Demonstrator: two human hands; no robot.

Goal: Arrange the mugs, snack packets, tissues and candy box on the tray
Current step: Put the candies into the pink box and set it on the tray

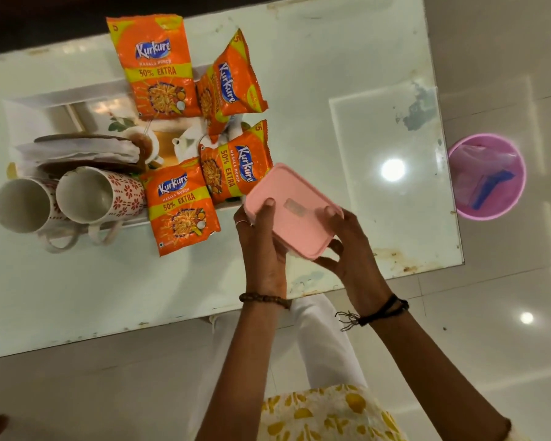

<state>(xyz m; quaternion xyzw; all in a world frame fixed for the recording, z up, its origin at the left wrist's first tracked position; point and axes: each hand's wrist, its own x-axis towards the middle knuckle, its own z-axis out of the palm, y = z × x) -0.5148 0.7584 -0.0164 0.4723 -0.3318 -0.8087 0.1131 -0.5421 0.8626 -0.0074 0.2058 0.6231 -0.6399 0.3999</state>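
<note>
On the pale glass surface, a white rectangular tray carries orange snack packets and two patterned mugs. Beside its right edge, the left hand and right hand grip a pink plastic candy box between them.

Soft indoor light, ceiling lamps glaring off the glossy tabletop and floor, edges bowed, slight blur.

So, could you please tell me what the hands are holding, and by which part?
Both hold the pink lidded box: the left hand grips its left edge, the right hand its right near corner, thumbs on the lid.
</note>
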